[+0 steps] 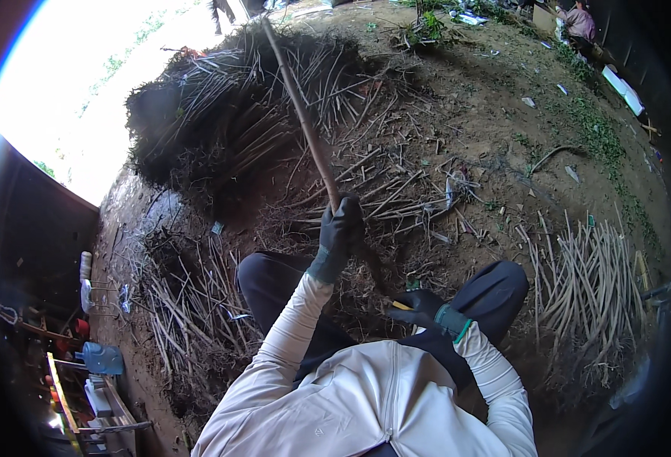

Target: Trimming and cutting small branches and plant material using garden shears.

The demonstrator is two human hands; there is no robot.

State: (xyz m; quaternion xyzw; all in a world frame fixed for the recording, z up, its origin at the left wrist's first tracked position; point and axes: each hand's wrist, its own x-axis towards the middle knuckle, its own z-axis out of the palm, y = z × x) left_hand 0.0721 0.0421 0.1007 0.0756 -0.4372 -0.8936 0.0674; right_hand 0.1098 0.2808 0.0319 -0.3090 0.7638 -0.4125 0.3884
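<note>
Gripping a long brown stalk [305,122] near its lower end, left hand [341,228] gloved dark, fingers wrapped tight round it. Ran up and leftward from that fist, long axis slanting away over the heap of cut stalks [221,122] beyond. Right hand [423,306], gloved too, low and rightward of the fist, closed on a small yellow-handled tool [401,305]; blade hidden.
</note>
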